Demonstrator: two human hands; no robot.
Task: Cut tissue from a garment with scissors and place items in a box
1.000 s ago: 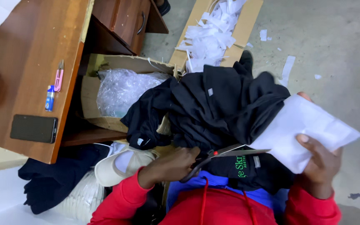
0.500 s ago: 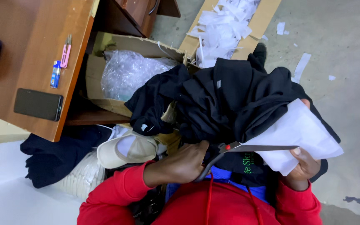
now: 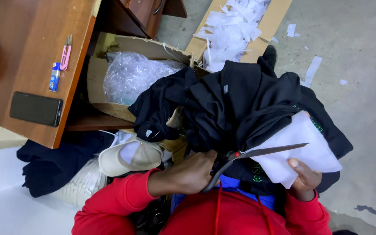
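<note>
Now my scissors (image 3: 257, 153) have slid further across the white sheet (image 3: 301, 150). My left hand (image 3: 192, 172) grips their handles tight. My right hand (image 3: 303, 178) pinches the sheet over the black clothes (image 3: 236, 104).

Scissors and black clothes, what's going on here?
A person in a red top holds scissors in the left hand, blades lying across a white sheet that the right hand grips from below. Black garments are heaped on the lap. Boxes of plastic wrap and white scraps sit beyond.
</note>
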